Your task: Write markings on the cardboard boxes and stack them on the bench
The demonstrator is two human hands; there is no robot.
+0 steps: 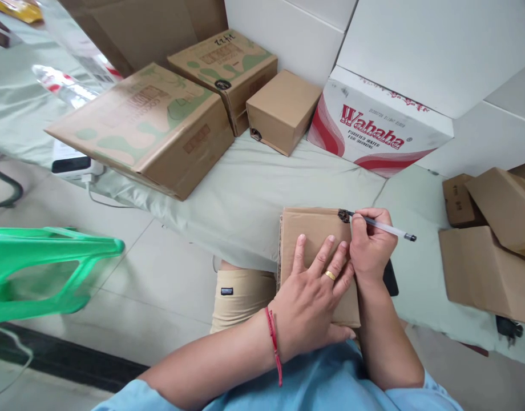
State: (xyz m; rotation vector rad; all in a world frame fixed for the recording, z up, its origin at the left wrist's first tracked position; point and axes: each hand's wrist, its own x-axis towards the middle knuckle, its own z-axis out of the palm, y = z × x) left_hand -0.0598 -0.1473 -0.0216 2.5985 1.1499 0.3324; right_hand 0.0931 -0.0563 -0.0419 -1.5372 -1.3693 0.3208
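On my lap lies a brown cardboard box (320, 225) with a black inked patch at its far right corner. My left hand (316, 291), with a gold ring and a red cord bracelet, rests flat on its top, fingers spread. My right hand (371, 245) is closed around a pen (388, 228) with a clear barrel and black end cap. The pen's tip touches the box at the dark patch. Part of a black flat object (390, 278) shows beside my right wrist.
Behind stand two green-printed cartons (142, 114), a small plain box (283, 108) and a white Wahaha carton (374, 123). More open cardboard boxes (480, 268) lie at right. A green plastic stool (44, 268) stands on the floor at left, near a power bank (74, 166) with a white cable.
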